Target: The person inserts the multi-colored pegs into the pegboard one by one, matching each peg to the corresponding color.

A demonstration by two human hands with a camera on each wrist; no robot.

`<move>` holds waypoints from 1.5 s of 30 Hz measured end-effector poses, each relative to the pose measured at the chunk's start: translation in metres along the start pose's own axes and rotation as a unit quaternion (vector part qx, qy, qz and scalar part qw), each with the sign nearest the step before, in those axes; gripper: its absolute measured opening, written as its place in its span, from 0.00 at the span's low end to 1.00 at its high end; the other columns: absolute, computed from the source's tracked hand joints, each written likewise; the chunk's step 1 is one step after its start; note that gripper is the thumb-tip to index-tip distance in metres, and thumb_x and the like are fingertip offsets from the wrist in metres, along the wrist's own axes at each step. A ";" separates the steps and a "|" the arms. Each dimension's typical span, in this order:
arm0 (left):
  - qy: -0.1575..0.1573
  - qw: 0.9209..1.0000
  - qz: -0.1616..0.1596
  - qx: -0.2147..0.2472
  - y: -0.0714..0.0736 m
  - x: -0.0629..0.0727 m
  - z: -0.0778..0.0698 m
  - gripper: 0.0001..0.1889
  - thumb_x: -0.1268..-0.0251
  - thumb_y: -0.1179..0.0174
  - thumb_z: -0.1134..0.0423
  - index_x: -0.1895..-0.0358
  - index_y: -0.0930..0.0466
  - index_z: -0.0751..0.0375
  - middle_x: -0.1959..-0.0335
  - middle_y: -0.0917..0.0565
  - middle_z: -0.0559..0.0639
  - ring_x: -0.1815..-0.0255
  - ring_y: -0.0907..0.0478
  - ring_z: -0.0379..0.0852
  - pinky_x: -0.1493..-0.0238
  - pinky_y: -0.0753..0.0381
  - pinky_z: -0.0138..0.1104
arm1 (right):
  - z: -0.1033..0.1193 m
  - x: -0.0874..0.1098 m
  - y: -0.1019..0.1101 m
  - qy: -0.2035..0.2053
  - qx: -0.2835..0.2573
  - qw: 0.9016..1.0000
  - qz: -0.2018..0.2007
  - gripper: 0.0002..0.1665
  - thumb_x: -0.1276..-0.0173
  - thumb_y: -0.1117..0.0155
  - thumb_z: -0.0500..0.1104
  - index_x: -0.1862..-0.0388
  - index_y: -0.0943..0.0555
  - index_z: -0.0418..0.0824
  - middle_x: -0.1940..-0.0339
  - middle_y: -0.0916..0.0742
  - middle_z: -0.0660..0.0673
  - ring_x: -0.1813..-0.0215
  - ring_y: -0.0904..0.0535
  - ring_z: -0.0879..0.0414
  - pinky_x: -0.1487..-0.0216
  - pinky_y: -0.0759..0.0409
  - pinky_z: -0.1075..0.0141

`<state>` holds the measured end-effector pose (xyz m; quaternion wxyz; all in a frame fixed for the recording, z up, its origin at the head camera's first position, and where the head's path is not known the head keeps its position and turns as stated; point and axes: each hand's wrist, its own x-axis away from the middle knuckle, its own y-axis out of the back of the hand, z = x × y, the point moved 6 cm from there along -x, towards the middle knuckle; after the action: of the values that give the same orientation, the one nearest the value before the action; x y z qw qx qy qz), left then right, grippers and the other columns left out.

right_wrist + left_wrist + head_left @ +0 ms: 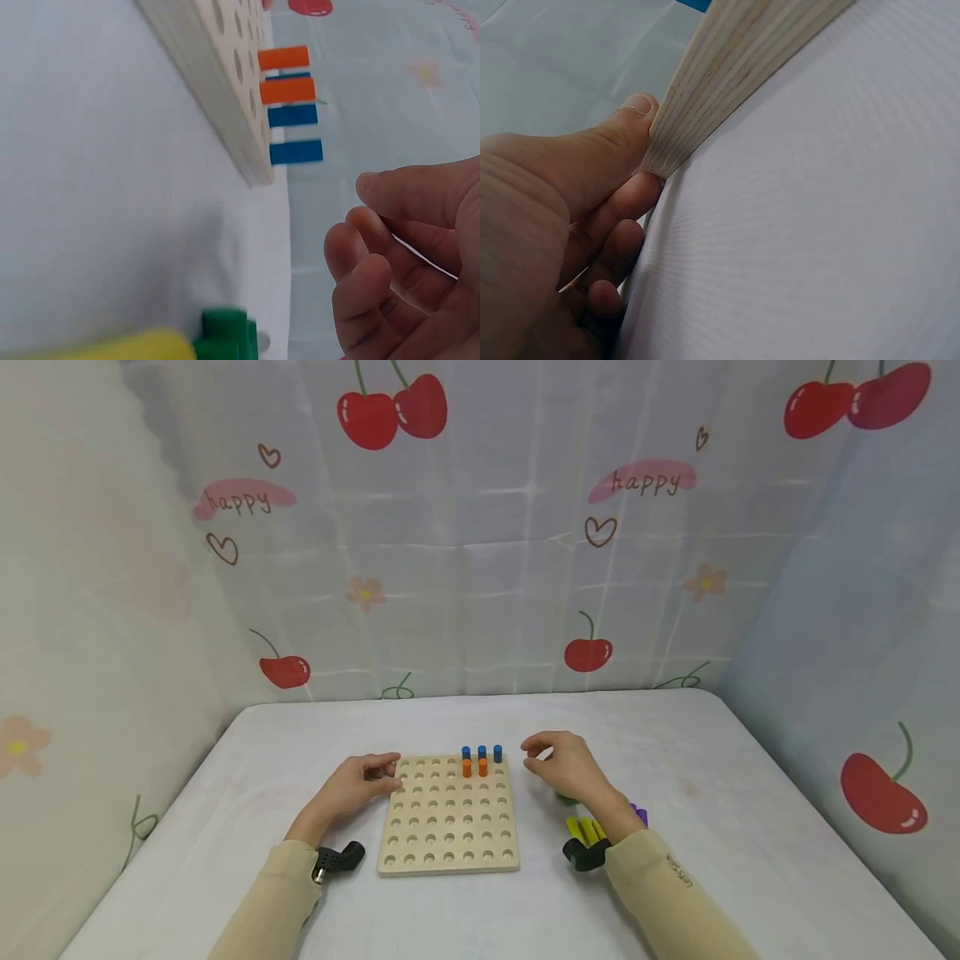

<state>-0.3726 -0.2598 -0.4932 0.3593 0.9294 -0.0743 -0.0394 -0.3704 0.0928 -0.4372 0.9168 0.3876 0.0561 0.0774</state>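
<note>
A square wooden pegboard (447, 828) with rows of round holes lies flat on the table. Its left edge, layered like plywood (712, 82) in the left wrist view, is gripped near the far corner by my left hand (352, 789), thumb on top and fingers against the side. Three blue pegs (498, 754) stand upright in the far row toward the right, and two orange pegs (482, 767) in the row nearer. My right hand (572, 768) hovers just right of the board's far corner, fingers loosely bent, nothing between thumb and fingertips (367, 289).
Right of the board, partly under my right forearm, lie several yellow pegs (585, 831), green pegs (566, 798) and purple pegs (641, 816). A white cloth covers the table (750, 860). Behind it hangs a cherry-printed curtain (487, 593).
</note>
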 end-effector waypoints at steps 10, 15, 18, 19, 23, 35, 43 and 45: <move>-0.004 1.000 0.001 0.000 0.000 0.000 0.000 0.27 0.34 0.29 0.59 0.32 0.21 0.57 0.57 0.16 0.46 0.54 0.24 0.45 0.44 0.27 0.42 | -0.031 0.010 0.021 -0.017 0.016 1.000 -0.014 0.16 0.29 0.31 0.42 0.44 0.14 0.42 0.54 0.13 0.47 0.55 0.18 0.52 0.55 0.17 0.61; -0.002 1.000 0.002 0.000 0.000 0.000 0.001 0.28 0.34 0.29 0.58 0.31 0.21 0.56 0.57 0.16 0.46 0.54 0.25 0.45 0.45 0.27 0.42 | -0.040 0.012 0.027 -0.023 0.020 0.999 -0.016 0.16 0.28 0.32 0.44 0.44 0.14 0.43 0.54 0.13 0.47 0.53 0.19 0.51 0.58 0.18 0.63; -0.001 1.000 0.002 -0.001 0.000 0.000 0.002 0.28 0.34 0.29 0.57 0.31 0.21 0.56 0.57 0.16 0.46 0.54 0.25 0.45 0.45 0.27 0.41 | -0.045 0.012 0.030 -0.025 0.013 1.000 -0.013 0.15 0.28 0.32 0.43 0.44 0.14 0.42 0.54 0.14 0.46 0.56 0.19 0.52 0.66 0.19 0.64; -0.001 1.000 0.002 -0.001 0.000 -0.001 0.002 0.28 0.34 0.29 0.57 0.31 0.21 0.55 0.57 0.16 0.46 0.54 0.25 0.45 0.45 0.27 0.41 | -0.047 0.012 0.031 -0.029 0.006 0.999 -0.012 0.16 0.28 0.32 0.43 0.44 0.14 0.42 0.55 0.14 0.46 0.58 0.19 0.52 0.68 0.19 0.64; 0.002 1.000 0.004 0.000 0.000 -0.001 0.003 0.28 0.34 0.29 0.56 0.31 0.21 0.55 0.56 0.16 0.46 0.53 0.25 0.45 0.45 0.27 0.41 | -0.056 0.013 0.034 -0.037 -0.008 0.999 -0.006 0.17 0.28 0.33 0.43 0.43 0.15 0.41 0.55 0.15 0.45 0.67 0.21 0.53 0.73 0.20 0.63; -0.004 1.000 0.001 0.001 0.001 0.001 -0.001 0.28 0.34 0.29 0.59 0.31 0.21 0.57 0.57 0.17 0.47 0.54 0.25 0.46 0.45 0.27 0.41 | -0.079 0.014 0.042 -0.054 0.035 0.998 -0.014 0.16 0.29 0.32 0.43 0.44 0.15 0.40 0.62 0.17 0.45 0.64 0.24 0.52 0.68 0.26 0.64; 0.000 1.000 -0.001 -0.006 0.000 0.001 -0.001 0.27 0.34 0.29 0.59 0.31 0.21 0.57 0.57 0.17 0.46 0.54 0.25 0.45 0.45 0.27 0.42 | -0.093 0.013 0.040 -0.075 0.054 0.996 -0.001 0.16 0.29 0.31 0.46 0.46 0.15 0.40 0.64 0.16 0.45 0.66 0.24 0.53 0.67 0.26 0.64; -0.001 1.000 -0.001 -0.007 0.000 0.001 -0.001 0.27 0.33 0.29 0.59 0.31 0.21 0.57 0.57 0.17 0.46 0.53 0.25 0.45 0.44 0.27 0.42 | -0.096 0.013 0.039 -0.077 0.056 0.995 0.004 0.16 0.29 0.31 0.46 0.46 0.15 0.40 0.64 0.15 0.45 0.66 0.23 0.53 0.67 0.26 0.64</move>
<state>-0.3717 -0.2592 -0.4922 0.3658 0.9268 -0.0736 -0.0412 -0.3774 0.1892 -0.4758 0.8950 0.4433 -0.0116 0.0480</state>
